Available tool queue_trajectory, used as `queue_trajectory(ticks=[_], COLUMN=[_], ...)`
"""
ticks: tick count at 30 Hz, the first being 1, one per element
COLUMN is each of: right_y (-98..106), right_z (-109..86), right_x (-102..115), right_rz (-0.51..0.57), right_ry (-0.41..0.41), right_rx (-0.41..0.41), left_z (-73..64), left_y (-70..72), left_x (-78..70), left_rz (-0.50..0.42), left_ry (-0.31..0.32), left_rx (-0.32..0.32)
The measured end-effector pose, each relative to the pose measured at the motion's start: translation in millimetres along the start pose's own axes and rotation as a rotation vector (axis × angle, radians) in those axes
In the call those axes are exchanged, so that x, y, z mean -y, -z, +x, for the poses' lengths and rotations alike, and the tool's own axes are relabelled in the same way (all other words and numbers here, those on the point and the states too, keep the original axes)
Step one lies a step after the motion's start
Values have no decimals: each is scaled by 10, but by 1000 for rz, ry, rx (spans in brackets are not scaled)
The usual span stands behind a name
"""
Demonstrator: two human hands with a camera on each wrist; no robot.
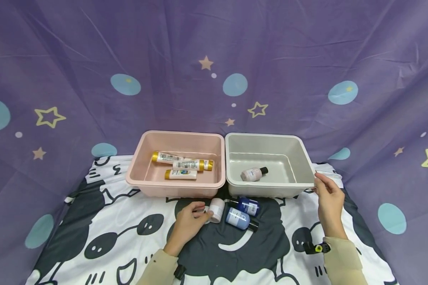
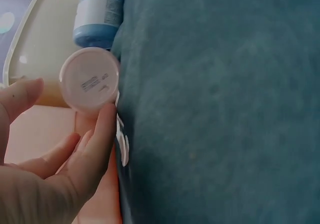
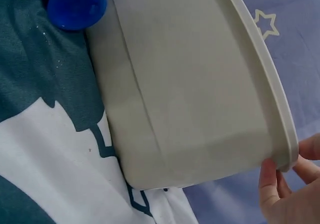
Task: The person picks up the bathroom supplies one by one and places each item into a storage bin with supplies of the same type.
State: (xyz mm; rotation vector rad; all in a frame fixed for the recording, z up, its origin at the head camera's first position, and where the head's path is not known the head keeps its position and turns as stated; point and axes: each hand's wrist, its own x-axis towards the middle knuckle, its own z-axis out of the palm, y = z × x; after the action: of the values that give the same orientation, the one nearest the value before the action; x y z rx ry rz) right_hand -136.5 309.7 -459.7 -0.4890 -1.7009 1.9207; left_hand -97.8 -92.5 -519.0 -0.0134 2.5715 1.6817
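Note:
My left hand (image 1: 190,221) is beside a pale pink bottle (image 1: 216,210) lying on the cloth. In the left wrist view a fingertip touches the edge of the bottle's round base (image 2: 90,79), while another digit stays apart from it. Two blue bottles lie to its right: a dark blue one (image 1: 247,206) and a lighter blue one (image 1: 238,218), both with black caps. At the right end of the grey bin (image 1: 264,185), my right hand (image 1: 329,202) pinches the rim at the near corner. Inside that bin lies a pink bottle (image 1: 252,174) with a black cap.
A pink bin (image 1: 178,184) stands left of the grey one, their sides close together. Several white tubes (image 1: 185,165) with gold caps lie in it. Under everything is a black-and-white patterned cloth (image 1: 128,209); a purple curtain (image 1: 171,79) hangs behind.

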Motion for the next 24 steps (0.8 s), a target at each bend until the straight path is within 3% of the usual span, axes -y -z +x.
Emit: queue_trajectory(ticks=[8,24], right_y=[41,52], right_z=[18,27], right_x=[-82,-72], right_rz=[144,161], right_ry=[-58,-108], right_rx=[11,26], left_z=[37,30], left_y=[-119,-171], left_x=[4,0], left_rz=[19,17], left_ry=[-4,10], left_rx=[36,22])
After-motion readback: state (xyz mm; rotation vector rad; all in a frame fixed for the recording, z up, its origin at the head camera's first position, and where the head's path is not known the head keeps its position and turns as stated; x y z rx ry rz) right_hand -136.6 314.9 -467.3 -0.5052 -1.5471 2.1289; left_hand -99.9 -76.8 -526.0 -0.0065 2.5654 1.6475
